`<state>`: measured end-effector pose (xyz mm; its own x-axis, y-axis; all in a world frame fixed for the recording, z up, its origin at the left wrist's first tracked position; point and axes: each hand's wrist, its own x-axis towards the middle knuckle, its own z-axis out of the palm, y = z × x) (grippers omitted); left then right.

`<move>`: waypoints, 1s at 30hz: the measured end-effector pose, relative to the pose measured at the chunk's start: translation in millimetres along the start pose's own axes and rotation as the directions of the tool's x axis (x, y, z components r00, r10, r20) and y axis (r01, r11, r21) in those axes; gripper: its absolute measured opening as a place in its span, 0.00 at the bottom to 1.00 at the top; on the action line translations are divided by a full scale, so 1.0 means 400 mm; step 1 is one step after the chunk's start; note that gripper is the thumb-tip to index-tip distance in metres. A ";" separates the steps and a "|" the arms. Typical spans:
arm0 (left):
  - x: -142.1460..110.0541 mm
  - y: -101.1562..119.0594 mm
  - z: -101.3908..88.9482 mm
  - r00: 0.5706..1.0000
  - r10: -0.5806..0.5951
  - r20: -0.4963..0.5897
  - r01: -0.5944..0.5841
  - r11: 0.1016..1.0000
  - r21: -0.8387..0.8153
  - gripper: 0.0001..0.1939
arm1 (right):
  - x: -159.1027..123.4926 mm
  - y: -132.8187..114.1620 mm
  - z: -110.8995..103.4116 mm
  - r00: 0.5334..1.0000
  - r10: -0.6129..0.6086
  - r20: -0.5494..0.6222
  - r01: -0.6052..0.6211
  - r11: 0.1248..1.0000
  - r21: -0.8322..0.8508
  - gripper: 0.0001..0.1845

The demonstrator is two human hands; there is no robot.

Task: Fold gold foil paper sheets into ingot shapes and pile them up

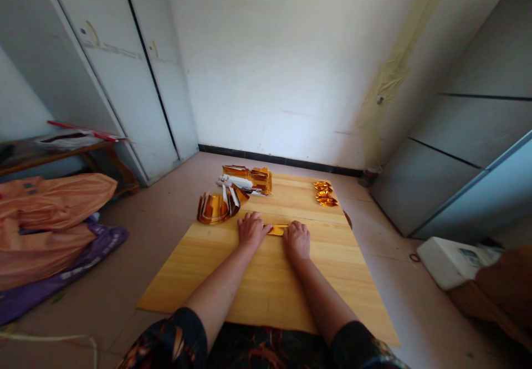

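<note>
A narrow strip of shiny gold foil paper (276, 230) lies on the wooden board in front of me, between my two hands. My left hand (250, 229) is closed at its left end, thumb reaching along the strip. At the right end, the curled fingers of my right hand (297, 240) press on the paper. My palms hide both ends of the strip. Beyond my left hand sits a curved stack of gold foil sheets (214, 208), with white edges showing. Farther back is another pile of gold sheets (262, 180), beside a white crumpled bundle (236, 182).
Several folded gold foil pieces (325, 194) stand in a row at the board's (332, 269) far right. An orange cloth or bag (50, 208) lies on the left. Grey cabinets (112, 70) stand at the left, and a white box (449, 261) is on the right.
</note>
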<state>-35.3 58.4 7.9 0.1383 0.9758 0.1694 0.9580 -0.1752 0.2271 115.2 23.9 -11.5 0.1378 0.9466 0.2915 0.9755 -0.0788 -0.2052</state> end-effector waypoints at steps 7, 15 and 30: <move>0.007 -0.003 0.006 1.000 -0.011 -0.003 0.011 0.999 0.043 0.18 | 0.014 0.010 -0.001 0.996 -0.049 0.075 0.056 0.994 -0.098 0.13; 0.000 -0.010 0.015 0.997 -0.016 -0.073 0.013 0.999 -0.040 0.19 | 0.031 0.017 -0.004 0.990 -0.069 0.120 0.081 0.992 -0.098 0.11; -0.013 -0.038 0.033 1.000 0.005 0.006 -0.002 0.917 -0.399 0.07 | 0.018 0.044 0.002 0.993 -0.114 -0.033 0.117 0.987 0.111 0.09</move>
<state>-47.3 57.7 -9.3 0.1444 0.9757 0.1646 0.7782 -0.2147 0.5902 133.1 29.5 -13.6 0.0312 0.9386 0.3436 0.9599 0.0678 -0.2722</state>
